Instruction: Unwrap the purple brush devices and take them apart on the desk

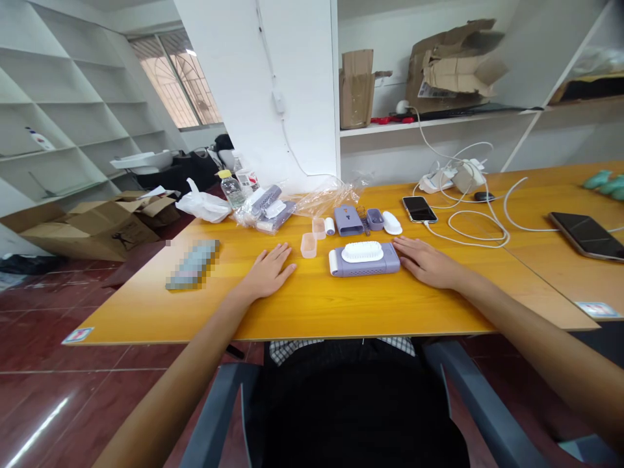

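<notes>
My left hand (268,270) lies flat on the wooden table, fingers stretched out, holding nothing. Flat as well, my right hand (423,261) rests with its fingertips close to the right end of a purple case (348,268); whether they touch it I cannot tell. On top of that case sits a white oval brush (362,251), bristles showing at its edge. Between my hands, farther back, are a clear plastic cup (309,246), a second clear cup (318,227), a small white roller-like piece (329,226), a purple holder (348,221), a small purple tub (375,219) and a white oval piece (392,223).
A phone (419,209) with a white cable lies behind my right hand, near tangled chargers (463,175). Another phone (589,235) is far right. Plastic-wrapped purple items (270,208), a bottle (231,188) and a white bag (202,203) stand back left. A pixelated object (194,264) lies left.
</notes>
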Demonstrator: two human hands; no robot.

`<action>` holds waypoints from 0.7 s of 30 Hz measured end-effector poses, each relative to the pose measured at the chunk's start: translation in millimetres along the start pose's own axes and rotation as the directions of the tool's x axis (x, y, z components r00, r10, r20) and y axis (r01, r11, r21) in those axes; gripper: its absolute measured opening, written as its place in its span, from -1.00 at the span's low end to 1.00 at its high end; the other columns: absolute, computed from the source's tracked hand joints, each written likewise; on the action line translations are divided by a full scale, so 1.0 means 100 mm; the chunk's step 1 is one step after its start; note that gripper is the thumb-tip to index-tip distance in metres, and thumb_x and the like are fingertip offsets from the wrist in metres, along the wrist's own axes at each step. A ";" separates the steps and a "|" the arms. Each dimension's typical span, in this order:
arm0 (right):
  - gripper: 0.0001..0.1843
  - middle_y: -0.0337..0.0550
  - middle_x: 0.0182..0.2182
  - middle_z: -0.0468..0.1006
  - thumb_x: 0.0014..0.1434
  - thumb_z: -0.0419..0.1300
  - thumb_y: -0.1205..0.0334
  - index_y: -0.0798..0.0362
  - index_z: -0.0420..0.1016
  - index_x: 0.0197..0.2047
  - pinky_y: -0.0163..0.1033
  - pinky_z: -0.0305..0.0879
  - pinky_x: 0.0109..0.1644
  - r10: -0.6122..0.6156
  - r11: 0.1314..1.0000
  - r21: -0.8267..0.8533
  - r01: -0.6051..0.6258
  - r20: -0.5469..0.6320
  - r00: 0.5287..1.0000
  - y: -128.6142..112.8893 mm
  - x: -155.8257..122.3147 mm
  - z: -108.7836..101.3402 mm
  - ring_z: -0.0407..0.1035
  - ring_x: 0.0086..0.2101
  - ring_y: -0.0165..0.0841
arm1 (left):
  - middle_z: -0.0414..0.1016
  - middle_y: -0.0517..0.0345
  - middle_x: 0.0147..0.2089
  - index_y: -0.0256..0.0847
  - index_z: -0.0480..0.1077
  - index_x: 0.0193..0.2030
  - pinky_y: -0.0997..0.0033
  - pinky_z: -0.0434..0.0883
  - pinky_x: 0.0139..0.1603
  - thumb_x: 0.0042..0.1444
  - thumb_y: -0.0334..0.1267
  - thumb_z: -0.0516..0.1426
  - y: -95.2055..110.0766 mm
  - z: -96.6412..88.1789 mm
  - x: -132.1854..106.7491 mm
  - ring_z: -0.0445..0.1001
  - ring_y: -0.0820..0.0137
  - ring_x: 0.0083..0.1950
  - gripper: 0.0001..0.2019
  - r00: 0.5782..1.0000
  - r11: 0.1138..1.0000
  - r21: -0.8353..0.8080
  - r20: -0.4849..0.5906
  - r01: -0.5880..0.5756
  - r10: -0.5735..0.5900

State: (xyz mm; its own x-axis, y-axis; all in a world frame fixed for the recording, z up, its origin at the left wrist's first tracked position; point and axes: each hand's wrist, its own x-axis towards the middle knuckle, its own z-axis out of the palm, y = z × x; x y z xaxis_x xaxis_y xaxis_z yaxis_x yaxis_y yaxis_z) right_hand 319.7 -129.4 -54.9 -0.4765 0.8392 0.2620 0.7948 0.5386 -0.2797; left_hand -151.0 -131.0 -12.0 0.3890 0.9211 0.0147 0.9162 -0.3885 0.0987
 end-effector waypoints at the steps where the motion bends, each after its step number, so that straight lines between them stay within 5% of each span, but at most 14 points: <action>1: -0.36 0.07 0.50 0.30 0.48 0.00 0.03 0.03 0.32 0.52 0.36 0.09 0.56 0.002 1.000 -0.020 -0.002 0.010 1.000 -0.02 0.00 0.01 0.17 0.47 0.09 | 0.00 -0.18 0.67 -0.32 0.12 0.60 -0.14 -0.10 0.65 0.48 0.12 -0.18 0.00 0.00 0.00 -0.04 0.05 0.70 -0.27 1.000 1.000 -0.001 0.000 0.001 -0.001; 21: -0.33 -0.01 0.55 0.20 0.54 -0.17 -0.01 -0.07 0.12 0.61 0.38 0.07 0.55 0.072 0.986 -0.156 -0.058 0.084 0.994 -0.12 0.00 0.01 0.06 0.51 0.02 | -0.05 -0.15 0.68 -0.28 0.08 0.62 -0.22 -0.13 0.65 0.48 0.15 -0.21 -0.01 0.03 0.01 -0.10 0.04 0.71 -0.25 1.000 1.000 -0.026 0.014 0.001 -0.001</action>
State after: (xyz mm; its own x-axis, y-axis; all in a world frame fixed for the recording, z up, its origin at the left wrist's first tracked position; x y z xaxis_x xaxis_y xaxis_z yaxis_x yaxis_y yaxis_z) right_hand 309.6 -136.1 -52.8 -0.4482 0.8790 0.1630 0.8700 0.4708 -0.1464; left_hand -151.4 -129.3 -15.3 0.3897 0.9210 0.0011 0.9138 -0.3868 0.1244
